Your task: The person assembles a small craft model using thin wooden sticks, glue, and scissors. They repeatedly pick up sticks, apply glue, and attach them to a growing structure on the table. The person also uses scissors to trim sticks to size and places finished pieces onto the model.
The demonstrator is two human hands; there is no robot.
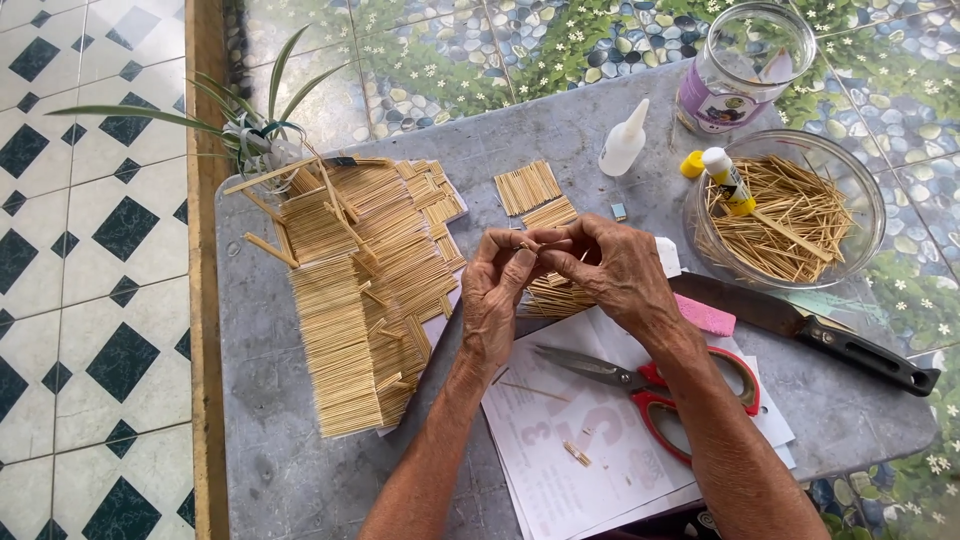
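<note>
Toothpick piece (527, 246), short and pale, sits just above the centre of the frame, pinched between the fingertips of both hands. The left hand (497, 295) closes thumb and forefinger on one end; the right hand (612, 265) curls its fingers in from the other side and nips the same bit, so both hands are shut on it with almost no gap showing. How firmly it is held cannot be told.

Risks, as a judgement: the piece is thin and brittle, and a slight twist between two opposed pinches could snap it or flick it away onto the grey table (300, 470), where it would be hard to find among the loose offcuts (576, 453) on the white paper (560, 440) at lower centre.

Directly under the hands lies a small glued panel of sticks (550, 295); a dropped wrist could press on it and crack a joint. The large stick-built model (360, 290) at left centre stands just beside the left forearm, so an elbow swing could shear its thin frame pieces.

The red-handled scissors (690, 385) lie open-bladed under the right forearm, points toward the left wrist, and the long knife (800, 325) rests at right; either could nick skin if an arm drops. The uncapped glue bottle (624, 140) near the top could tip and smear the flat stick mats (527, 187).
</note>
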